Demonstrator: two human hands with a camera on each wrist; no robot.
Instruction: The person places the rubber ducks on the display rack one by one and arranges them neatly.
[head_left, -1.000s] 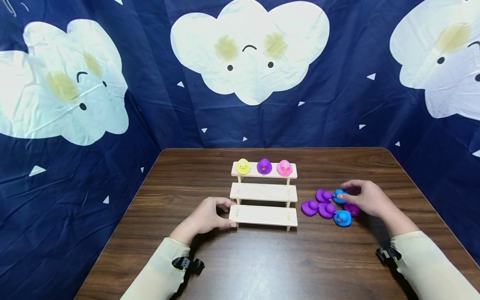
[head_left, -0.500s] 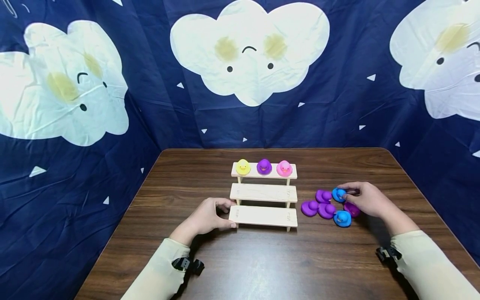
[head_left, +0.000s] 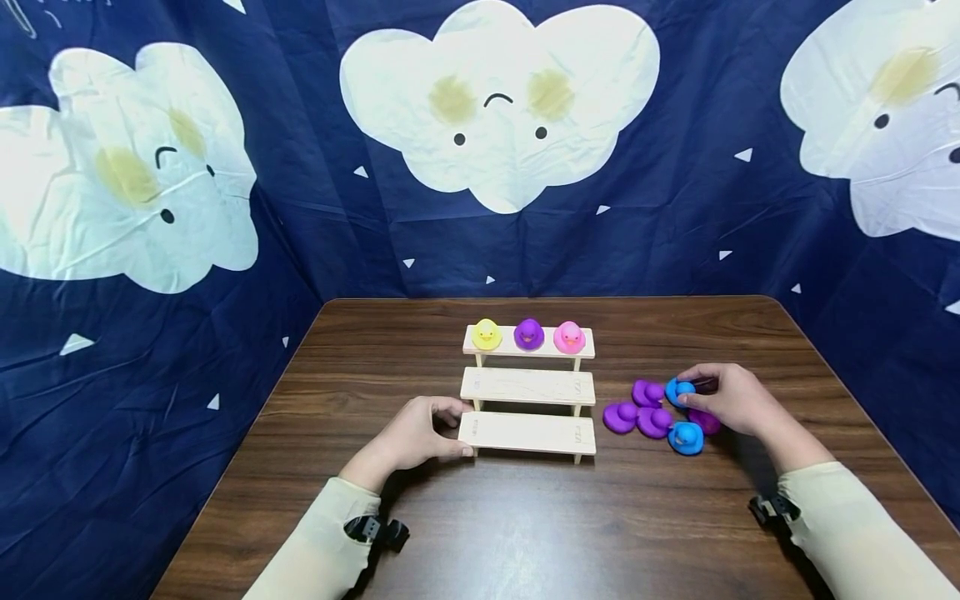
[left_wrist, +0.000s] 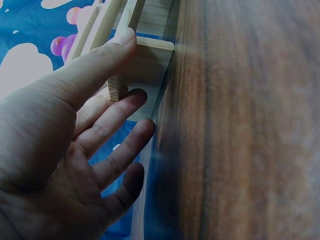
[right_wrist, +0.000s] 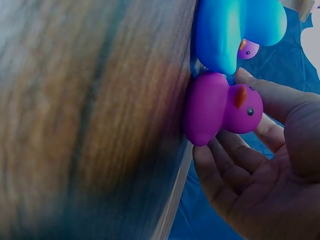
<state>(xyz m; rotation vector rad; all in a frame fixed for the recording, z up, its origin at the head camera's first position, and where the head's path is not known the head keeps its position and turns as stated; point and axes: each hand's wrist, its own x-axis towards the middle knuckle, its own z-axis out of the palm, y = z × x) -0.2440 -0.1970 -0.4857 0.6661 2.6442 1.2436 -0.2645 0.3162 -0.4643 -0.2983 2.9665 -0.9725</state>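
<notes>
My left hand (head_left: 411, 432) holds the left end of a three-tier wooden stand (head_left: 527, 432), thumb at the front and fingers behind; the left wrist view shows thumb and index finger on either side of its end. On the top tier sit a yellow rubber duck (head_left: 487, 335), a purple duck (head_left: 528, 335) and a pink duck (head_left: 570, 337). To the right, my right hand (head_left: 733, 400) pinches the far blue rubber duck (head_left: 678, 391) between thumb and fingers. Under that hand is a magenta-purple duck (right_wrist: 210, 107), partly covered in the head view. That pinch is hidden in the right wrist view.
Several purple ducks (head_left: 619, 417) lie close together left of the right hand. A second blue duck (head_left: 686, 438) sits at the front of this group. The brown wooden table (head_left: 525, 517) meets a dark blue cloud-print cloth (head_left: 525, 250) behind.
The right hand's fingers have shifted slightly around the far blue duck, which has turned a little in place. The left hand and the stand stay put.
</notes>
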